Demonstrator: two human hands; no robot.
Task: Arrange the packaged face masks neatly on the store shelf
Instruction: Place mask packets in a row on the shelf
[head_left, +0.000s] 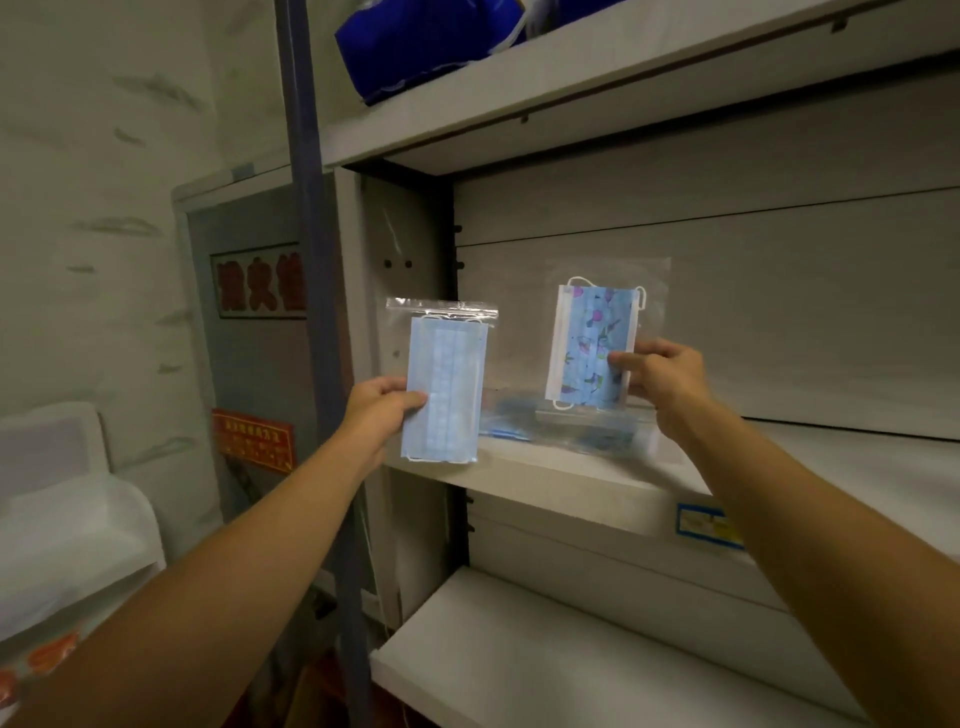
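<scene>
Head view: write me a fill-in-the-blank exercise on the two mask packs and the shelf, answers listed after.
1. The left hand holds a clear bag with a plain ____ mask.
2. The right hand pinches a bag holding a blue mask printed with a ____ pattern.
3. More bagged masks lie flat on the ____ shelf, between the two hands.
4. On the top shelf sits a dark ____ package.

Missing words: blue; floral; middle; blue
</scene>
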